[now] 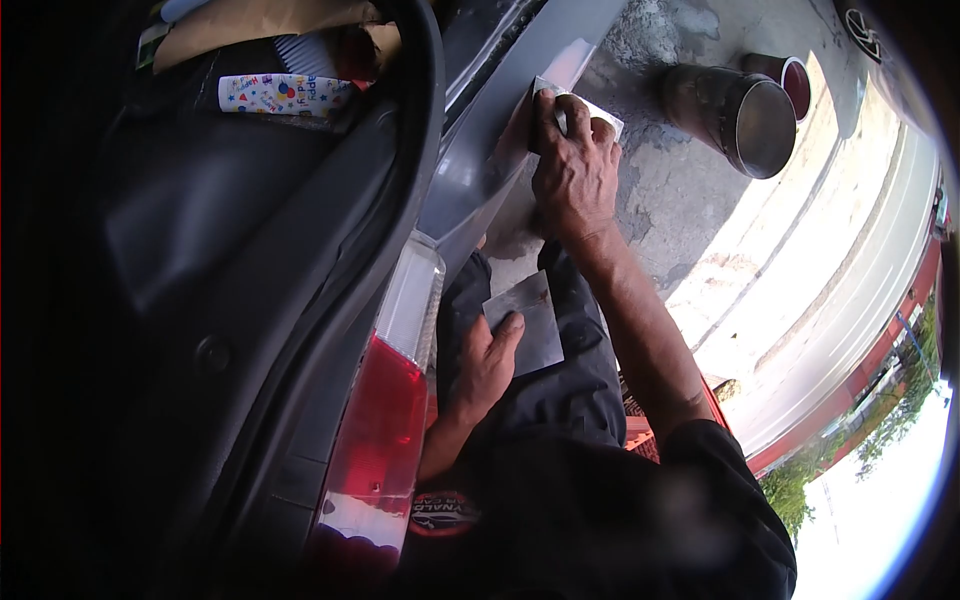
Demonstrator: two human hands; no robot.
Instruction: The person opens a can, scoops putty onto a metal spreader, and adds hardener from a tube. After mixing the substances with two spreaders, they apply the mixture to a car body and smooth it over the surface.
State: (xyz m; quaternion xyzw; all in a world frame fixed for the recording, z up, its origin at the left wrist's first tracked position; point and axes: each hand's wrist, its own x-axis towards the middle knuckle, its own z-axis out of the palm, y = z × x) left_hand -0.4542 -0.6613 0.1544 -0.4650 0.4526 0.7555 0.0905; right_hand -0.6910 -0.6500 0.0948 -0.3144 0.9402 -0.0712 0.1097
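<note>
My right hand (578, 185) reaches forward with its fingers bent over a thin, flat, pale spreader (606, 116). The spreader lies against the grey car body panel (468, 175), near a whitish patch (571, 62) on its surface. Closer to my body, my left hand (484, 368) grips a flat grey metal plate (537, 330), with the thumb on top and the other fingers hidden. A small brownish smudge shows near the plate's far edge. The plate is above my dark trousers, apart from the car.
A red and white tail light (375, 430) is close beside my left arm. The open boot (200, 210) holds cardboard (255, 30) and a printed birthday-pattern item (285, 95). Two round containers, one large (730, 120) and one smaller (790, 85), are on the concrete floor (655, 190).
</note>
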